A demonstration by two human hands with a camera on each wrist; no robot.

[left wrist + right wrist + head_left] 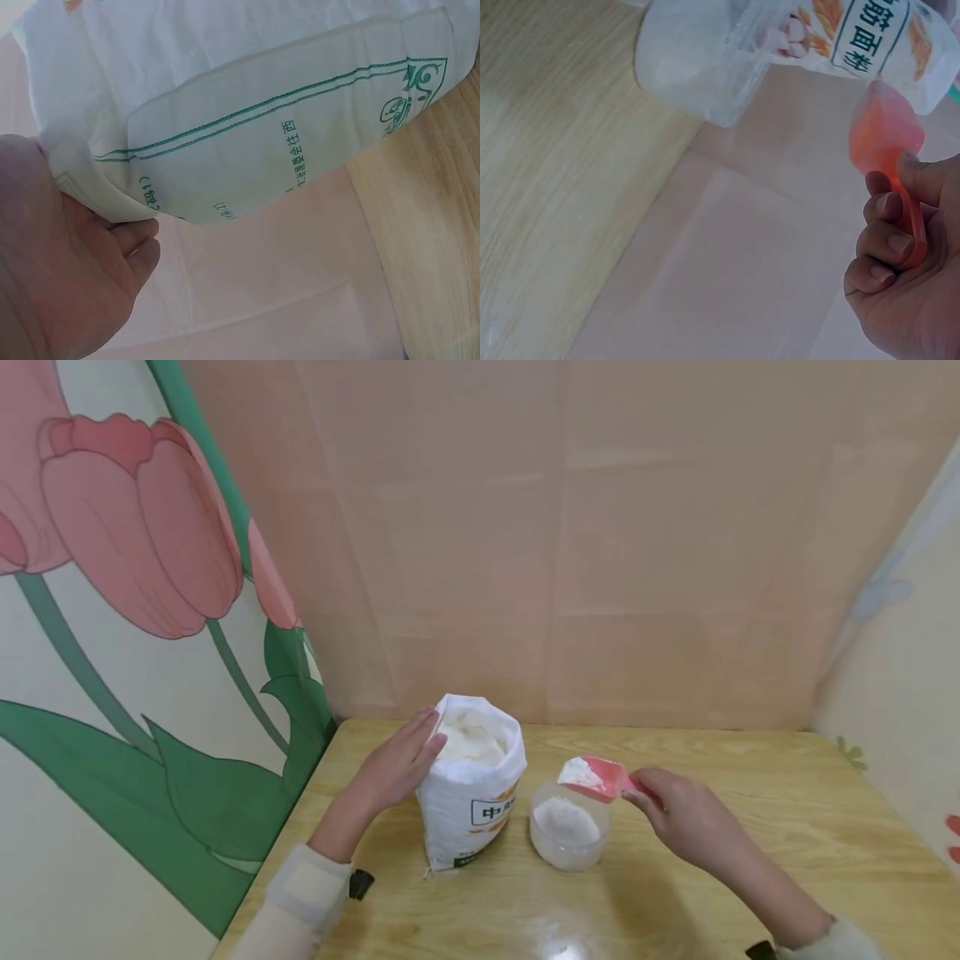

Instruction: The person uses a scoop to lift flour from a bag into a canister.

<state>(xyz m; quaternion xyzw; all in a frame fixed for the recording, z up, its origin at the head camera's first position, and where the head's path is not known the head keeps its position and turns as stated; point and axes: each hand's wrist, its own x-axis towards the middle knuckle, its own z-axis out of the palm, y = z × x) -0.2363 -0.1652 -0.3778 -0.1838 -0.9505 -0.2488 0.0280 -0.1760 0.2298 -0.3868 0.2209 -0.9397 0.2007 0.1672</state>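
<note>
A white flour bag [468, 814] stands upright with its top open, showing white flour [471, 737] inside. My left hand [401, 764] holds the bag's left side at the rim; in the left wrist view its fingers [142, 259] bend round the bag's edge. In my right hand [686, 814] is the handle of a pink scoop [609, 777], fingers wrapped round it. White flour [577, 772] lies in the scoop's front part. The scoop is over the back right rim of a clear round bowl [566, 860], which contains white flour [564, 821].
The bag and bowl stand side by side on a wood-grain table [697, 893]. Behind the table hangs a pinkish-beige sheet [600, 568]. A wall with painted tulips [142, 518] rises at the left, and a pale wall [907, 685] at the right.
</note>
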